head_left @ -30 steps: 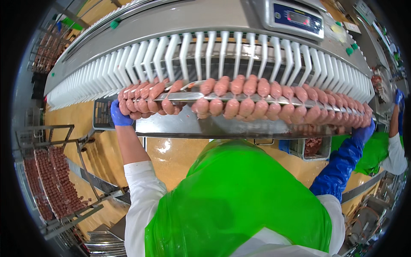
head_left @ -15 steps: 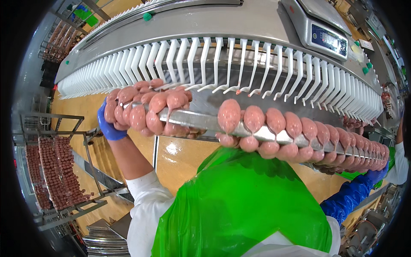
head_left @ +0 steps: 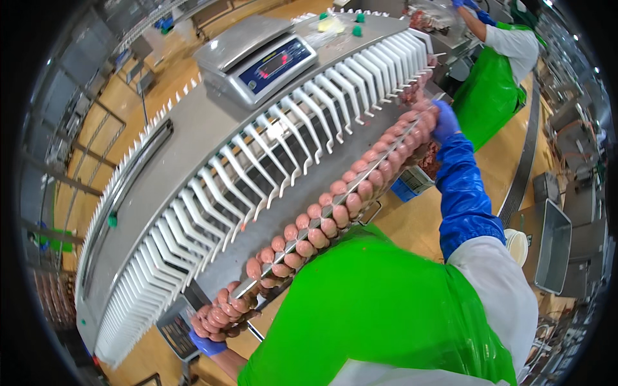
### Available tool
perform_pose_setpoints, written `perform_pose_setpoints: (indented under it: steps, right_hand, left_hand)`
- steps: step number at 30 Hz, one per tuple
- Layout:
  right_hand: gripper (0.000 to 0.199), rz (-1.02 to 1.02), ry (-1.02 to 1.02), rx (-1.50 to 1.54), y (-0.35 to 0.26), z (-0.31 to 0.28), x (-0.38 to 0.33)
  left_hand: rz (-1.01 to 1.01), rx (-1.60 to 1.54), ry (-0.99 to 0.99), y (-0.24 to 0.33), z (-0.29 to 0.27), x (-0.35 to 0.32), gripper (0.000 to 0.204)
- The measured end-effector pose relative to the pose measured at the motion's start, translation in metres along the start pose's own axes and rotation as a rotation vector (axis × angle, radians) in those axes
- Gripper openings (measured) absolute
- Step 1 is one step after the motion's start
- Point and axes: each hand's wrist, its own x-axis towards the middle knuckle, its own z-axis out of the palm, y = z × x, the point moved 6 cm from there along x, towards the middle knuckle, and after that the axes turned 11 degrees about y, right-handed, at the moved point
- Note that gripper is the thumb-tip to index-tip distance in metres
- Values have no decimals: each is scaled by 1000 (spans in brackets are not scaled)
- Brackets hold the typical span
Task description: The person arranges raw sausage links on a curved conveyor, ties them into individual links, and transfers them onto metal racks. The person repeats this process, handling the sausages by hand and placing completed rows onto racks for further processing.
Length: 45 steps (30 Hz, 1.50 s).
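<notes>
A long metal bar (head_left: 299,242) slants from lower left to upper right in front of the rack's white hooks, with linked pink sausages (head_left: 313,211) draped along both its sides. My left hand (head_left: 207,345), in a blue-purple glove, supports the near left end, beneath a bunch of sausages (head_left: 221,315) that hides most of its fingers. At the far right end, my right hand (head_left: 445,122), gloved alike below a blue sleeve cover, is closed around the bar. A row of white hooks (head_left: 283,154) edges the steel rack beyond the bar.
A digital scale (head_left: 267,67) stands on the steel top (head_left: 154,151). A second device with a keypad (head_left: 177,331) is under the rack's left end. Another person in a green apron (head_left: 486,96) works at the upper right. A blue crate (head_left: 412,183) sits beyond the bar.
The view has swung to the right, bringing the scale toward the middle and the other person into fuller sight. The bar now appears steeply slanted, still between both my hands.
</notes>
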Motion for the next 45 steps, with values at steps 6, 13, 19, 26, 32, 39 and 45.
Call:
perform_pose_setpoints:
  steps: [6,13,19,26,32,39,45]
  right_hand:
    - [27,281,194,14,51,63,-31]
    - [18,574,341,372,103,45,36]
    - [15,564,144,480,77,33,86]
    - [41,-235,-129,-759,47,4,132]
    - [19,191,26,241,91,-37,174]
    - [24,479,-111,655,110,-4,113]
    - [17,578,-85,616,123,23,88]
  left_hand:
    - [-244,-365,9,-56,9,9,38]
    - [-242,-408,-95,-63,100,-5,30]
    - [-393,-377,-49,-72,196,-30,19]
    - [-402,-392,-7,-75,299,-67,19]
    - [-405,-385,-32,-70,367,-73,18]
    - [-417,-348,-29,-68,415,-80,18]
    - [-421,-355,-35,-85,432,-81,18]
